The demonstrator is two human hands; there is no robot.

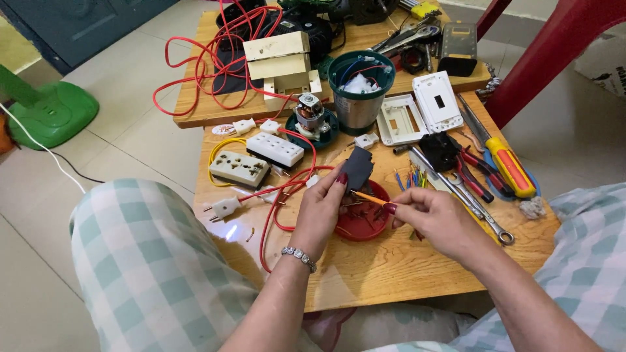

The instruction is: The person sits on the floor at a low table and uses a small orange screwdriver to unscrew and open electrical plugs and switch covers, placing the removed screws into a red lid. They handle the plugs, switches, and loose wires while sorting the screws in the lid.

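Fingers [342, 179] on dark part [357, 168], orange wire [369, 198]

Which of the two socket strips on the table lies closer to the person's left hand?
The cream-coloured socket strip, at the yellow cable; the whiter strip lies farther back, toward the small motor.

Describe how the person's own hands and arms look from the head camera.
Both forearms are bare, with no sleeves in view. The left hand has dark red polished nails, and a silver beaded bracelet circles its wrist. The right hand shows the same dark red polish and wears no visible jewellery.
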